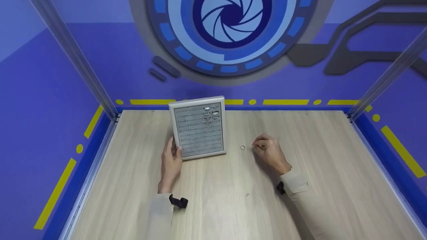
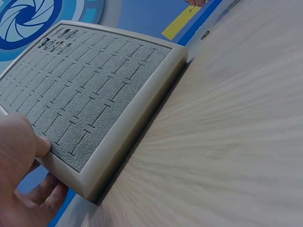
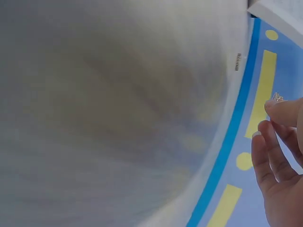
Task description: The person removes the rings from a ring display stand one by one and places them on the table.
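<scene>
Blue walls (image 1: 96, 80) with yellow dashes rise past the left, back and right edges of the pale wood tabletop (image 1: 213, 206), with metal posts (image 1: 72, 53) at its far corners. From my head, I see the ring tray (image 1: 200, 138) tilted up left of centre, its top overlapping the back wall. My left hand (image 1: 171, 166) grips its lower left corner; several seated rings (image 1: 215, 113) fill slots at upper right. One loose ring (image 1: 241, 148) lies between the tray and my right hand (image 1: 272, 154), which pinches a small ring (image 1: 252, 142). Wood stretches from each forearm to the side rails (image 1: 90, 175).

At my left wrist, my thumb presses the tray's front while my fingers curl behind it. Its long side runs close above the wood; I can't tell whether it touches.

At my right wrist, thumb and forefinger hold the small ring up, the other fingers loosely bent. The tray's corner juts in at upper right, near the table edge.
</scene>
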`<state>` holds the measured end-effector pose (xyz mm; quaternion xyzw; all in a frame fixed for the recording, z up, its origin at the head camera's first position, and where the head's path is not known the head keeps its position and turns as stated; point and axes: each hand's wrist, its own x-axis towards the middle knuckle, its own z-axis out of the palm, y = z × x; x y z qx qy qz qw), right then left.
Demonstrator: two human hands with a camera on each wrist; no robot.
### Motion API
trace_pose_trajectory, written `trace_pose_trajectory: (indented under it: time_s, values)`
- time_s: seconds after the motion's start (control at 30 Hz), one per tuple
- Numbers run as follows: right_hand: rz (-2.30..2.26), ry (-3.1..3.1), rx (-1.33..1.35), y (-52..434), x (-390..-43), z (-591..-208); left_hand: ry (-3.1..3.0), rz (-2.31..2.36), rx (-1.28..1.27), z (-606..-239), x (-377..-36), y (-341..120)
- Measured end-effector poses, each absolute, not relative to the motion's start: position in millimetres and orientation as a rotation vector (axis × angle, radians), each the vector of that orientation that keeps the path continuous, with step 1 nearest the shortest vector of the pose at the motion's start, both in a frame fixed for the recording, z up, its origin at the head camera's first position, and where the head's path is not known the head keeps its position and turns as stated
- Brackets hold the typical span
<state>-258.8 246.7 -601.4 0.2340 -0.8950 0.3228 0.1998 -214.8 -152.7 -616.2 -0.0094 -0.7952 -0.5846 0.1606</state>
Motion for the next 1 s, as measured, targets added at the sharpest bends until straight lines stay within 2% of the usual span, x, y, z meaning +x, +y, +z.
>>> trace_pose_trajectory:
  time_s: [1.0]
  values:
    - [0.803, -2.733, 0.708, 246, -271, -609, -2.283, -1.65, -0.024, -618, -215, -154]
